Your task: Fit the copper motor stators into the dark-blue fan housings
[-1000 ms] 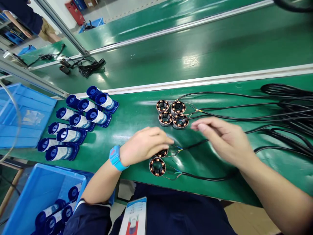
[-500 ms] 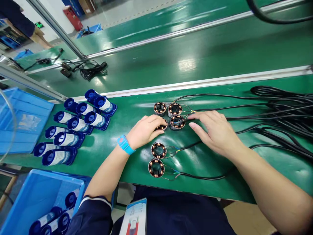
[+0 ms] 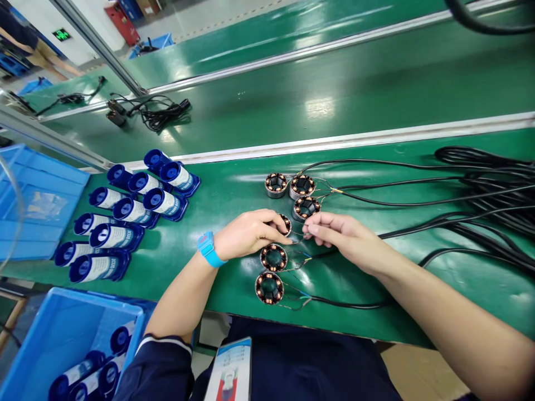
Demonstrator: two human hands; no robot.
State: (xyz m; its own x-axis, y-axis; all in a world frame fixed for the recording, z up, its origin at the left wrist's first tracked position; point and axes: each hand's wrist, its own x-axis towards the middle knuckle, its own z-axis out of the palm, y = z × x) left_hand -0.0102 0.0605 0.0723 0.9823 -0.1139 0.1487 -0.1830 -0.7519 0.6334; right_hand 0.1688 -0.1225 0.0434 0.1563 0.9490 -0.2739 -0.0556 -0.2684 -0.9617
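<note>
six wound rings (image 3: 276,194), one in left hand (image 3: 251,232), eleven blue tabletop cylinders (image 3: 134,210)

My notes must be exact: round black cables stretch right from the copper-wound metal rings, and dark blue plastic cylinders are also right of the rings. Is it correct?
Not fully: the head view shows the cylinders left of the rings. The cables do stretch right.

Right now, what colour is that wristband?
The wristband is light blue, clearest in the head view.
</note>
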